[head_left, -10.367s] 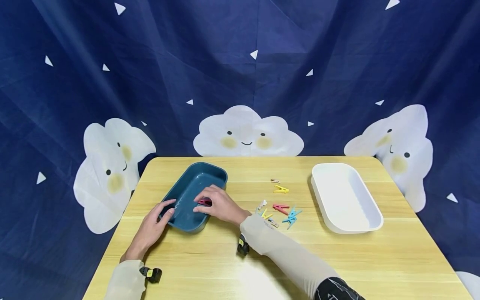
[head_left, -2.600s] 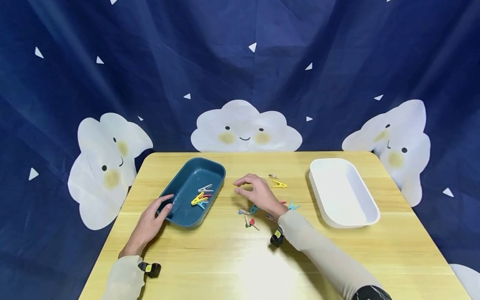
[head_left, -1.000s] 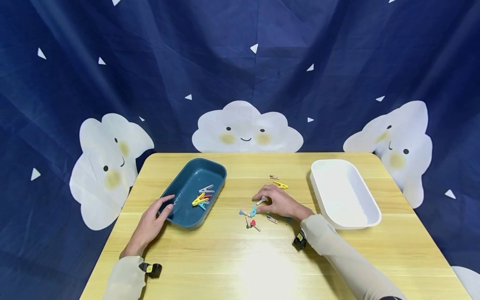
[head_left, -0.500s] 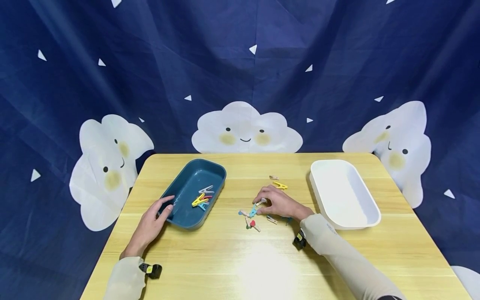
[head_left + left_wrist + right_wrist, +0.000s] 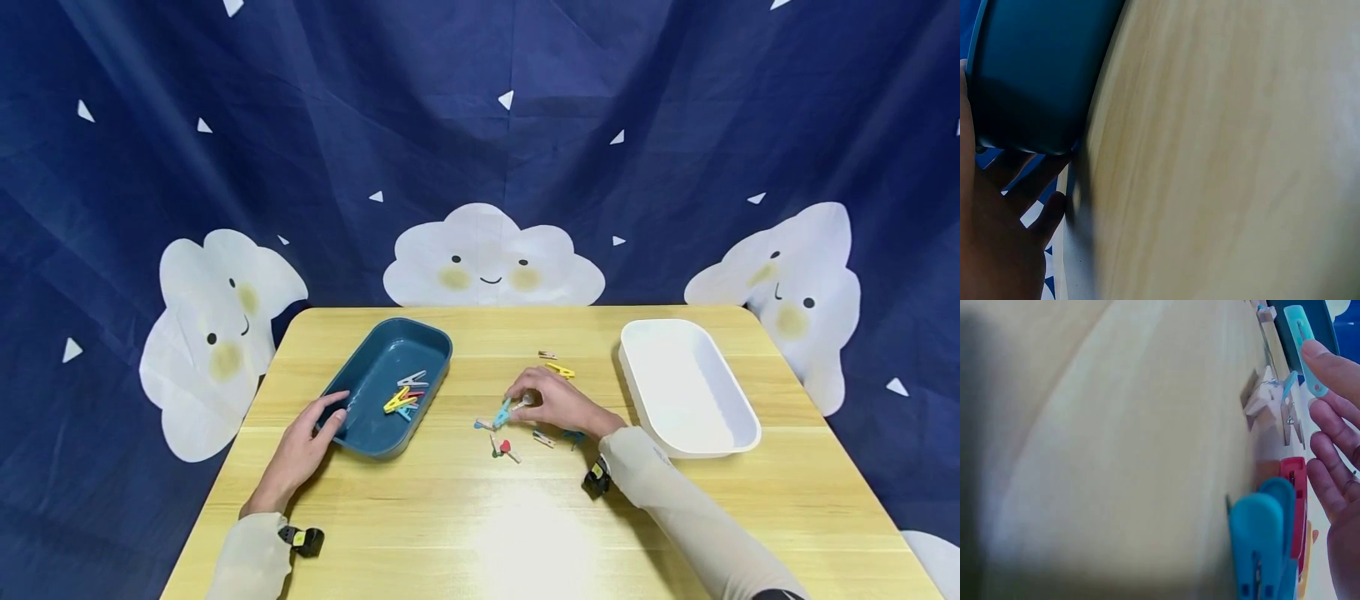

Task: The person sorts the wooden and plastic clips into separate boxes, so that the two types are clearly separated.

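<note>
My left hand (image 5: 296,450) holds the near left end of a dark blue plastic bin (image 5: 352,358); in the left wrist view its fingers (image 5: 1038,178) reach behind the bin's wall. Inside the bin lie white, yellow, red and light blue clothespins (image 5: 398,400). Above the table's middle, my right hand (image 5: 558,402) pinches a light blue clothespin (image 5: 1300,337) between thumb and finger. Around that hand lie small wooden clothespins (image 5: 544,438), some with coloured hearts, and a yellow clothespin (image 5: 560,370). A red clothespin (image 5: 1294,500) and blue clothespins (image 5: 1257,531) show below it in the right wrist view.
A white plastic bin (image 5: 686,392) stands on the right of the wooden table (image 5: 420,533), with nothing visible inside. One small wooden clothespin (image 5: 548,355) lies farther back. A dark blue curtain with clouds hangs behind the table.
Since the oldest frame, clothespins have gathered in the blue bin. My right hand moved from beside that bin to the pile and has now tilted the light blue clothespin up. The left hand stays put.
</note>
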